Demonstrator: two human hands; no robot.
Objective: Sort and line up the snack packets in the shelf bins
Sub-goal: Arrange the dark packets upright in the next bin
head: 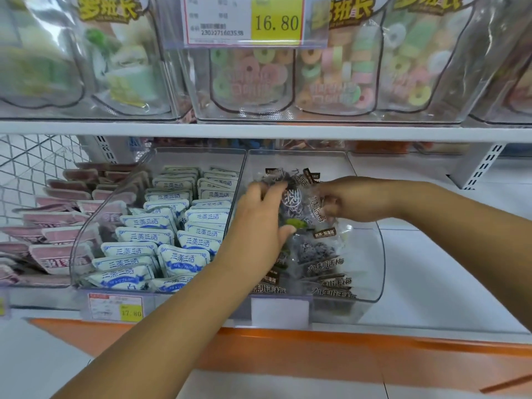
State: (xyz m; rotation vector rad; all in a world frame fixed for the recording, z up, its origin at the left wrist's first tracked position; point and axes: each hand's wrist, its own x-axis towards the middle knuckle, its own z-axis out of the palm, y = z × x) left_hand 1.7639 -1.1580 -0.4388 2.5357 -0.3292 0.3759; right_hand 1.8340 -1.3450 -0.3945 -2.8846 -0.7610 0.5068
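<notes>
reaching into the plum bin with both hands

both of the person's arms reach into the right compartment of a transparent plastic bin that sits on the lower white shelf. the left hand has its fingers curled over the top of a bunch of clear plastic packets of dark plums, with its thumb tucked underneath, gripping them just above the pile. the right hand meets the same bunch from the other side, its fingertips pinching the crinkled wrap. more of those packets lie loose and overlapping on the floor of the compartment, brown labels facing up. next door, in the left compartment, blue-and-white foil packets stand packed in rows. beyond the bin's left wall, flat pink packets are stacked in front of a white wire mesh. on the shelf overhead, clear tubs of pastel ring sweets sit behind a yellow price tag reading 16.80.
</notes>
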